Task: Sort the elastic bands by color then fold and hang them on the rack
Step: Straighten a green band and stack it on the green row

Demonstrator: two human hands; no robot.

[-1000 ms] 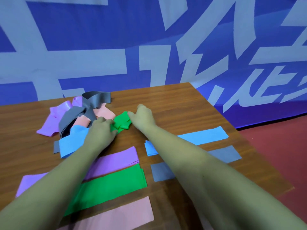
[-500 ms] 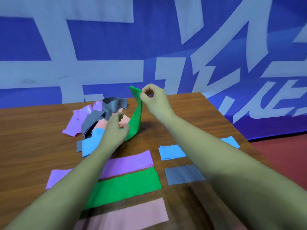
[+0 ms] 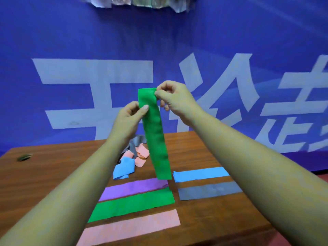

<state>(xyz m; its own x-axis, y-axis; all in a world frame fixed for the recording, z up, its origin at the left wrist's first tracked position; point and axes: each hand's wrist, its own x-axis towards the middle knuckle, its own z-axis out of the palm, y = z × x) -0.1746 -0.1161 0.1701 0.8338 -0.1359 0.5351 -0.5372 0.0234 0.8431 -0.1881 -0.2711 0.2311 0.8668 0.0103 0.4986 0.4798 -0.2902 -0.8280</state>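
A green elastic band (image 3: pixel 156 139) hangs straight down in the air above the wooden table (image 3: pixel 44 174). My right hand (image 3: pixel 174 98) pinches its top right corner. My left hand (image 3: pixel 130 115) pinches its left edge a little lower. Flat on the table lie a purple band (image 3: pixel 131 188), a green band (image 3: pixel 131 205), a pink band (image 3: pixel 131 228), a blue band (image 3: pixel 200 174) and a grey band (image 3: pixel 207 190). Behind them sits a loose heap of blue, pink and grey bands (image 3: pixel 133 157), partly hidden by my left forearm.
A blue banner with large white characters (image 3: pixel 88 86) hangs right behind the table. A small dark object (image 3: pixel 24 157) lies at the table's far left. The table's right edge drops to a red floor (image 3: pixel 319 173). No rack is in view.
Both hands have risen from the heap with the green band, which now hangs full length instead of lying bunched. The camera has tilted upward.
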